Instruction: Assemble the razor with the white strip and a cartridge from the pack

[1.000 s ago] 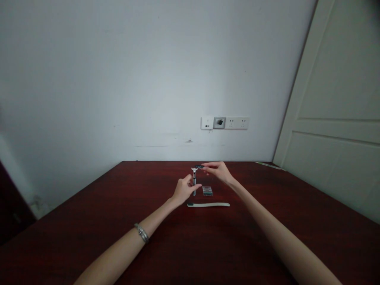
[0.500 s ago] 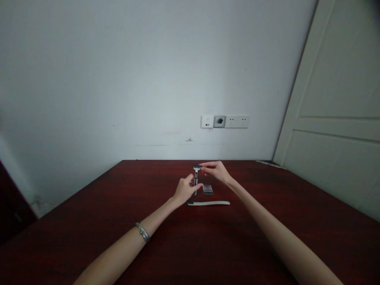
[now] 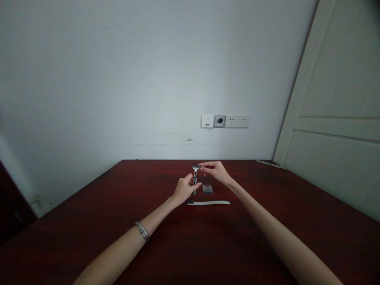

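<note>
A razor (image 3: 195,173) stands upright just over the table, its dark, wide head at the top and a silver and black handle below. My left hand (image 3: 183,190) is closed round the handle from the left, thumb stretched across it. At the razor's head, my right hand (image 3: 217,171) pinches the right end between thumb and fingertips. Just right of the handle lies a small clear plastic case (image 3: 208,189), its contents too small to make out. Nearer to me is a long white stick (image 3: 209,203) with a dark left end, resembling a toothbrush.
The dark red wooden table (image 3: 190,245) reaches back to a pale wall (image 3: 166,79). Sockets and a switch plate (image 3: 236,121) are set in the wall above the table's rear edge. A white panelled door (image 3: 335,118) borders the right side. A flat strip (image 3: 270,164) lies at the back right corner.
The razor and both hands have shifted very slightly left. Both grips look the same, and the case and the white stick stay in place.
</note>
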Demonstrator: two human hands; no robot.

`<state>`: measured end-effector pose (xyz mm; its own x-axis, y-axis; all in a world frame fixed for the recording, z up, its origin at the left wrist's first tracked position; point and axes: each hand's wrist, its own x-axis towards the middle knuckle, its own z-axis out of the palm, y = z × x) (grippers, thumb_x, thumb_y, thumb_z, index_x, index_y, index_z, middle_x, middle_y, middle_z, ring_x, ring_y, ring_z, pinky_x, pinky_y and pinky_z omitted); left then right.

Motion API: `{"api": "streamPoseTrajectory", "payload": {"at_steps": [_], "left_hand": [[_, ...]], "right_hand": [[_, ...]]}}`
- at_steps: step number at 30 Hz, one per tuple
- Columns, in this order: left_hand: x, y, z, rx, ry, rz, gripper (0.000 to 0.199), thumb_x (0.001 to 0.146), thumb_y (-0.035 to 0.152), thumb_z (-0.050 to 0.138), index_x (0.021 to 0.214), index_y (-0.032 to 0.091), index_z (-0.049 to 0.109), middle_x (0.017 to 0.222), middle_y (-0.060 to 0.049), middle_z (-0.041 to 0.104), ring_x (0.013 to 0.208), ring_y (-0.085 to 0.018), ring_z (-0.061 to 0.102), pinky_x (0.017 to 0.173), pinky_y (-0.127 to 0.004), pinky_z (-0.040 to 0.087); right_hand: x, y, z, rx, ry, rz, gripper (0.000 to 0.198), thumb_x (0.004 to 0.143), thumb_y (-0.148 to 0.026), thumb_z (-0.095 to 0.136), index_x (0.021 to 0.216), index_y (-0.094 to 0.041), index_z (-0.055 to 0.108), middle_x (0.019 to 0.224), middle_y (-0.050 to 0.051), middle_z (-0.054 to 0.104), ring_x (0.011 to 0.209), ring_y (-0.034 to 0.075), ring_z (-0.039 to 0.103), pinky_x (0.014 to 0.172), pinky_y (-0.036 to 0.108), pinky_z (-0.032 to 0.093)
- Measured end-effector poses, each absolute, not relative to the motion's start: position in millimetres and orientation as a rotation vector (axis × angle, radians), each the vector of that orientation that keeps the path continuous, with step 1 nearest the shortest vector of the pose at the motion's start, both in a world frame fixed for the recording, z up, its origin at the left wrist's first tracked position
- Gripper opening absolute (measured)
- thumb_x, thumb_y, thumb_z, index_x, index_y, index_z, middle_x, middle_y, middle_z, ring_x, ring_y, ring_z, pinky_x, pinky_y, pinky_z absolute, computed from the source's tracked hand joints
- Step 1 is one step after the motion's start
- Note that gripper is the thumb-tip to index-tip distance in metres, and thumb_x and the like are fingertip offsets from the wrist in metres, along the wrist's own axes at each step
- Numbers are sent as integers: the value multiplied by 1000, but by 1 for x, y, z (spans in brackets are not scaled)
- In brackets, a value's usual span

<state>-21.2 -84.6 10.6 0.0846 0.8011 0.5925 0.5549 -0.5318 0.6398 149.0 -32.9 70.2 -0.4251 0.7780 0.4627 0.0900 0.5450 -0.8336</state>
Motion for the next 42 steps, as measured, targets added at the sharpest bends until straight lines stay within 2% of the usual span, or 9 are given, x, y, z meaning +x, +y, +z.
{"api": "streamPoseTrajectory", "payload": {"at_steps": [7, 18, 26, 33, 42], "left_hand": [[-22, -84, 9, 2140, 1379, 1413, 30, 72, 41, 61, 63, 17, 43, 52, 5, 49, 48, -8, 42, 48, -19, 29], [-20, -83, 8, 2117, 1334, 1468, 31, 72, 41, 61, 63, 16, 45, 52, 5, 49, 47, -7, 43, 45, -18, 29], [-21, -81, 6, 2124, 1338, 1463, 33, 71, 42, 61, 61, 16, 44, 48, 6, 45, 45, -6, 39, 44, -18, 27], [-22, -79, 4, 2130, 1301, 1442, 32, 73, 42, 59, 60, 15, 46, 51, 3, 52, 47, -8, 44, 45, -18, 29], [-20, -80, 4, 2130, 1307, 1462, 31, 74, 40, 59, 60, 14, 48, 51, 2, 53, 46, -7, 43, 45, -18, 29]], "right_hand": [[149, -34, 70, -709, -1856, 939, 42, 65, -40, 66, 95, -10, 70, 72, 8, 69, 55, 14, 57, 57, 29, 48], [147, -37, 71, -713, -1839, 954, 35, 66, -32, 65, 92, -8, 69, 71, 6, 68, 52, 10, 54, 56, 26, 46], [146, -33, 67, -703, -1841, 890, 32, 67, -33, 64, 87, -10, 70, 67, 6, 67, 51, 12, 55, 54, 26, 45], [146, -32, 65, -698, -1839, 883, 31, 67, -33, 64, 86, -10, 71, 66, 6, 67, 52, 12, 55, 53, 26, 45], [145, -37, 69, -692, -1823, 884, 27, 67, -30, 63, 82, -10, 71, 65, 6, 67, 52, 13, 55, 53, 25, 44]]}}
